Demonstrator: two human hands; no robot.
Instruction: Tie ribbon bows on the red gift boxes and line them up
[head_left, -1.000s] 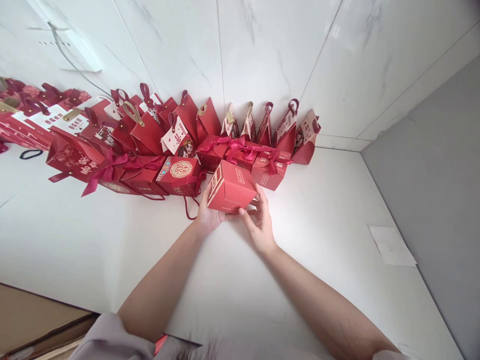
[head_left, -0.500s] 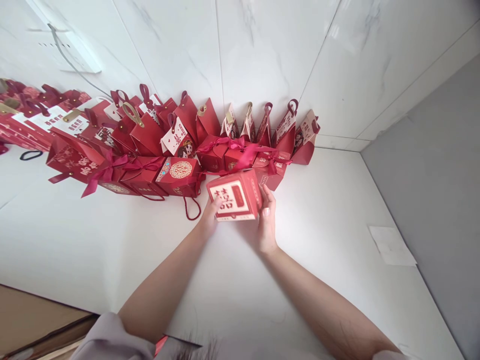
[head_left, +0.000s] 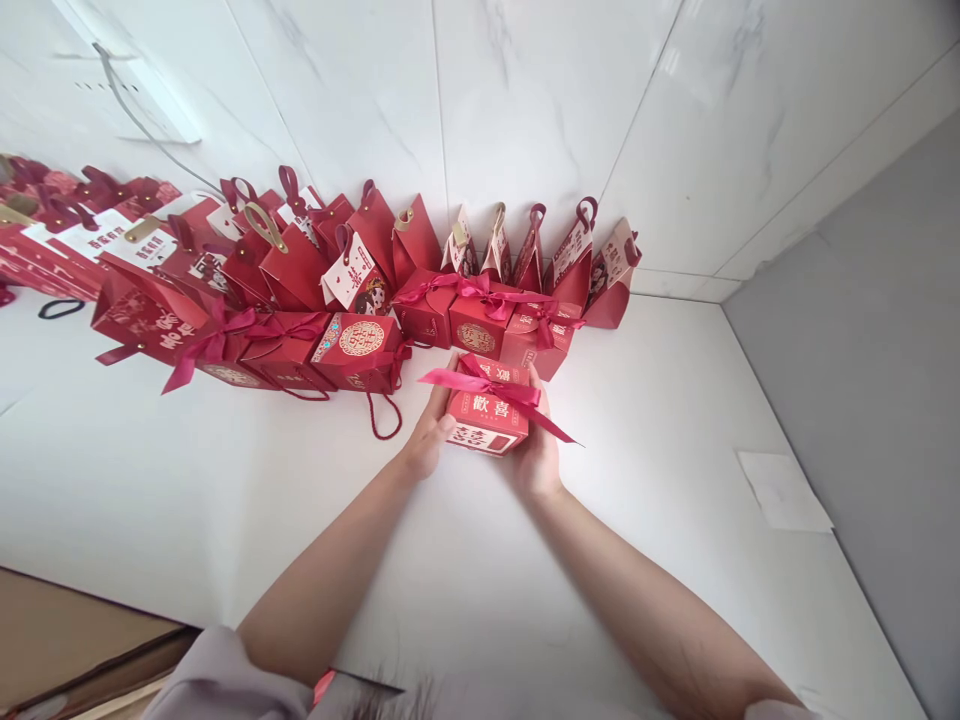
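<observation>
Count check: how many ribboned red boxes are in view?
7 visible: the held box, between the left hand and right hand; three back boxes just behind it; three side boxes in the row to its left. More may be hidden among the peaked bags.

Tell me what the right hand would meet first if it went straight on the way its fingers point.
Leaving aside the held box, the right hand would likely meet the rightmost ribbon-tied box just beyond it; depth is unclear from this one view.

The left hand (head_left: 427, 443) and right hand (head_left: 541, 462) hold a red box (head_left: 469, 405) tied with ribbon (head_left: 517, 393), nearer than the gift boxes (head_left: 300, 268) lining the white tabletop (head_left: 450, 590).
</observation>
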